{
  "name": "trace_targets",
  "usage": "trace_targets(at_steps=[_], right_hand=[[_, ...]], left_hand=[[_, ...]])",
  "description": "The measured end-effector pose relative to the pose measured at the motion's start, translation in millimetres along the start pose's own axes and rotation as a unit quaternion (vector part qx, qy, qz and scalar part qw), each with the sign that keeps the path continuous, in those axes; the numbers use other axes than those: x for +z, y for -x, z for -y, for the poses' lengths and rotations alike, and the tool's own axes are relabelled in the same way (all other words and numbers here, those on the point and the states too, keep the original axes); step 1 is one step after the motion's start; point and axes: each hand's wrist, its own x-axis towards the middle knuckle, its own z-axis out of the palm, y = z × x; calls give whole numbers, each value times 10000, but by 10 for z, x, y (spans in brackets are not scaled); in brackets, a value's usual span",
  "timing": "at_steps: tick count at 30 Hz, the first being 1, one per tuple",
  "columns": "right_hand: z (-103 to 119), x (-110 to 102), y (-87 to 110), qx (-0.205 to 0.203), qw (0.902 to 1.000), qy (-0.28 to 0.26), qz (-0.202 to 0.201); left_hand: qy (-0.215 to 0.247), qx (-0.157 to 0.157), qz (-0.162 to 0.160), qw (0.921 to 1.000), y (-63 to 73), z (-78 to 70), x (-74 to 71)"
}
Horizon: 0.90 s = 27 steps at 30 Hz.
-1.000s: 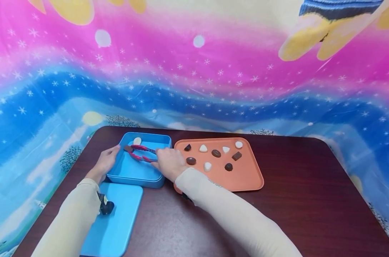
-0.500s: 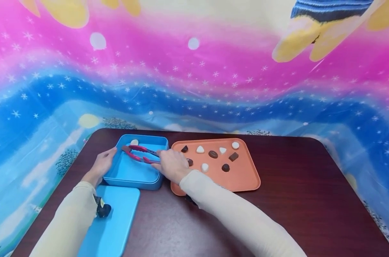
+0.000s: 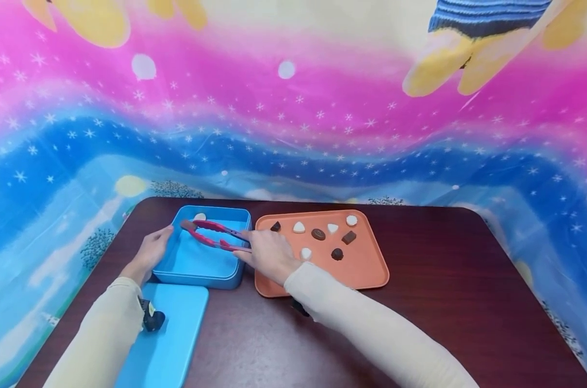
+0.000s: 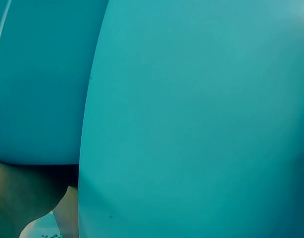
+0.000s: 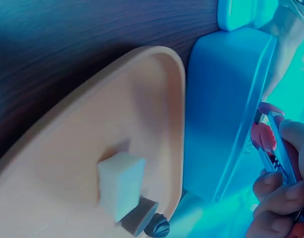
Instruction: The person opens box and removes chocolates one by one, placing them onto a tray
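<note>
My right hand (image 3: 274,253) grips a pair of tongs (image 3: 213,226) with pink-red tips, which reach leftward over a blue box (image 3: 196,280). At the tips, by the box's left wall, is a brown chocolate piece (image 3: 188,225); whether it hangs or touches the box, I cannot tell. A cream piece (image 3: 200,216) lies at the back of the box. My left hand (image 3: 150,250) rests against the box's left outer side; some fingers are hidden. In the right wrist view, fingers curl around the tongs (image 5: 283,148).
An orange tray (image 3: 361,275) right of the box bears several brown and white chocolate-like pieces. A flat blue lid (image 3: 177,328) lies in front of the box, partly under the left forearm. The dark wooden table (image 3: 443,269) extends right. A printed cloth (image 3: 322,124) hangs behind.
My right hand has drawn a little to the right over the tray and now hides a dark oval piece there. The tong tips stay by the box's left wall. The head view has shifted slightly.
</note>
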Motion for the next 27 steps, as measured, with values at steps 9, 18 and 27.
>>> trace_targets(at_steps=[9,18,27], right_hand=[[-147,-25,158,-79,9997,-174,-143],[-248,-100,301,-20,9994,-284,-197],[-373,-164,458,-27,9981,-450,-417]], left_hand=[[-50,78,47,9999,9,35,-1],[-61,96,136,9998,41,21,-28],[-33,71,160,9998,39,-7,-23]])
